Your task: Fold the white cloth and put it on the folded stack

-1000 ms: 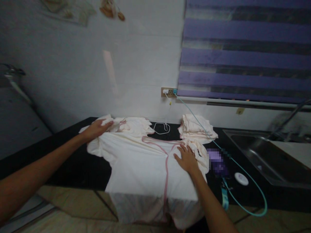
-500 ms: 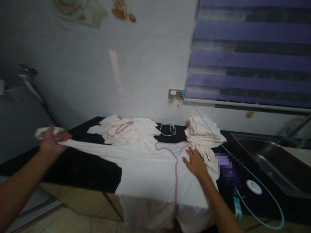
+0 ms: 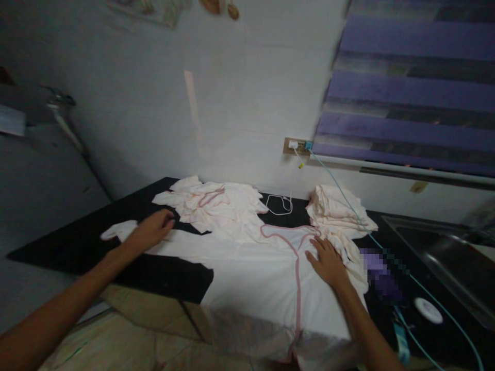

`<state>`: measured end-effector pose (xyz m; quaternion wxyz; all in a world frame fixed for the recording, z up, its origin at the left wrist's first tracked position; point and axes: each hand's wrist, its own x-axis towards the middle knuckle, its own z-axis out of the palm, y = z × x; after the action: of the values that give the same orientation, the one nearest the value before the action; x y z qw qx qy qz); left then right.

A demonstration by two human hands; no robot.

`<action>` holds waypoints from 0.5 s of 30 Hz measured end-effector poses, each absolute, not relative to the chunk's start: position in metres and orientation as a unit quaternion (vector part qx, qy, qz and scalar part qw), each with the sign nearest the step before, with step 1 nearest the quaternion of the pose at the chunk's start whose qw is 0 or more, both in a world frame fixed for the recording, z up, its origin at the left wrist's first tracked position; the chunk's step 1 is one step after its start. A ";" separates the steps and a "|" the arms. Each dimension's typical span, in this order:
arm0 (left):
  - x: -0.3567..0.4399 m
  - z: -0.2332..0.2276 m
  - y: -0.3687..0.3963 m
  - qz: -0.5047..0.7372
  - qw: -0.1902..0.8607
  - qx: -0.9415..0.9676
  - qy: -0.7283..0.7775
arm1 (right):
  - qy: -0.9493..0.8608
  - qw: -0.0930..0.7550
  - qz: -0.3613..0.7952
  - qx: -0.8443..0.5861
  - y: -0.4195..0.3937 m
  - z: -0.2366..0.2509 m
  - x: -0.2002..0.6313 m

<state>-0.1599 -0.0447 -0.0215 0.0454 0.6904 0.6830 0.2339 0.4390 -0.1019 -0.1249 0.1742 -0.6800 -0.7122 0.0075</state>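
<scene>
A white garment point(image 3: 255, 278) with pink trim at its neckline and down its front lies spread on the black counter, its lower part hanging over the front edge. Its long sleeve point(image 3: 181, 243) stretches out to the left, flat on the counter. Over that sleeve hovers my left hand point(image 3: 152, 229), fingers loosely bent and holding nothing; the forearm covers part of the sleeve. My right hand point(image 3: 327, 260) rests flat with spread fingers on the garment, just beside the right side of the neckline.
Behind lies a loose heap of similar white clothes point(image 3: 228, 203); a folded stack point(image 3: 336, 206) stands back right. A white cable point(image 3: 280, 211) lies between them. On the right are a metal sink point(image 3: 410, 242), a teal cord point(image 3: 421, 288), a purple item point(image 3: 381, 273) and a white round object point(image 3: 428, 310).
My left hand has let go of the sleeve end and moved right. The sleeve, stretched taut before, now lies on the counter. My right hand stays on the garment; the view has shifted.
</scene>
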 end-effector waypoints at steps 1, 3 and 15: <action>-0.137 -0.027 -0.044 0.215 0.058 0.712 0.666 | -0.712 0.176 0.005 -0.679 -0.102 -0.126 0.439; -0.089 -0.039 -0.046 0.182 0.049 0.748 0.636 | -0.713 0.178 0.004 -0.678 -0.102 -0.126 0.440; -0.011 -0.116 -0.121 0.145 -0.113 0.688 0.702 | -0.711 0.181 0.006 -0.680 -0.100 -0.128 0.441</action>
<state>-0.0107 -0.1208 -0.1161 -0.1129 0.6884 0.7017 0.1451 0.4407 -0.0997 -0.1276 0.1814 -0.6797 -0.7107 0.0055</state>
